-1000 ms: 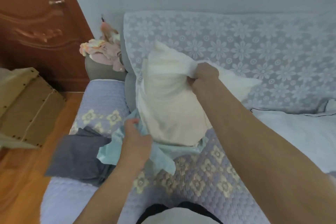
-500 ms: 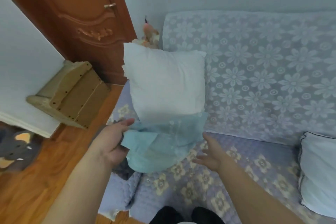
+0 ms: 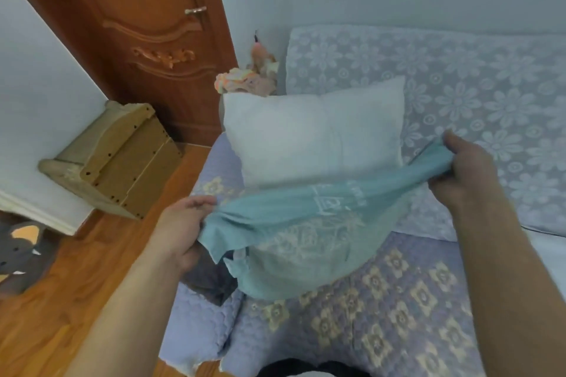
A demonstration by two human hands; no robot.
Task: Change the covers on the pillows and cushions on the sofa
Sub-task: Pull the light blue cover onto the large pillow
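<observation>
A bare white pillow insert (image 3: 309, 135) leans upright against the sofa's left end, by the lace-covered backrest (image 3: 459, 95). In front of it hangs a teal cushion cover (image 3: 300, 232) with a pale printed pattern, stretched between both hands. My left hand (image 3: 180, 229) grips its left edge, thumb on top. My right hand (image 3: 465, 174) pinches its right corner, held higher. The cover's lower part sags over the quilted sofa seat (image 3: 382, 315). A dark grey cloth (image 3: 211, 278) lies on the seat under the cover, mostly hidden.
A wooden door (image 3: 147, 34) stands behind the sofa's left end. A small wooden rack (image 3: 116, 159) leans on the wall over the wood floor. Folded pastel clothes (image 3: 245, 79) sit on the armrest. A grey plush toy (image 3: 18, 251) lies at far left.
My right hand let go of the white pillow, which now stands against the sofa, and took the cover's right corner. Both hands now stretch the teal cover wide.
</observation>
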